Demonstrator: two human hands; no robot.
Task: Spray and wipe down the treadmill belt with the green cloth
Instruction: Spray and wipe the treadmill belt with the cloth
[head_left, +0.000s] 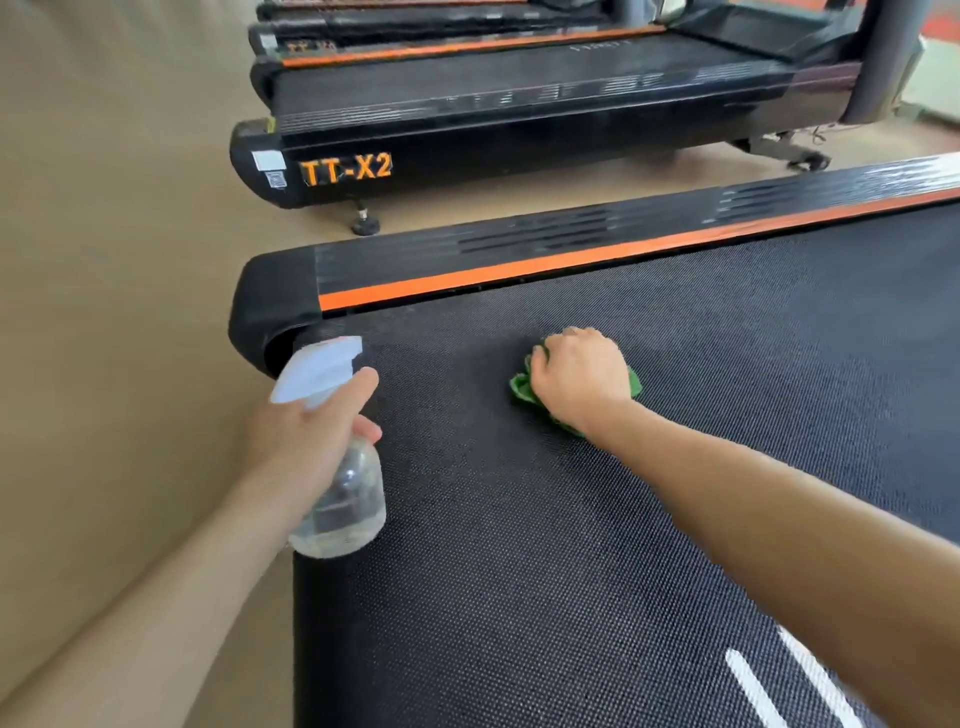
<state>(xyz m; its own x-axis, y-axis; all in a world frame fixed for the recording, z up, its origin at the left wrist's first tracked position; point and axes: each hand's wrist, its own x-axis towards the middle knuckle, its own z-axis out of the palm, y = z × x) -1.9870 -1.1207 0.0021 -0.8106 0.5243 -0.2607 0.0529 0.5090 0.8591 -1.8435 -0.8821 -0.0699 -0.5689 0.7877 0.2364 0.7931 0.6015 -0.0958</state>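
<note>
The black textured treadmill belt (545, 519) fills the lower right of the head view. My right hand (579, 376) presses a bunched green cloth (522, 389) flat against the belt near its rear end; most of the cloth is hidden under the palm. My left hand (301, 431) grips a clear spray bottle (343, 499) with a white trigger head, held upright over the belt's rear left corner, nozzle facing away from me along the belt's rear edge.
An orange-striped black side rail (571, 260) borders the belt's far side. A second treadmill marked TT-X2 (345, 169) stands beyond a strip of beige floor (104, 312), with more behind it. White stripes (769, 686) mark the belt at lower right.
</note>
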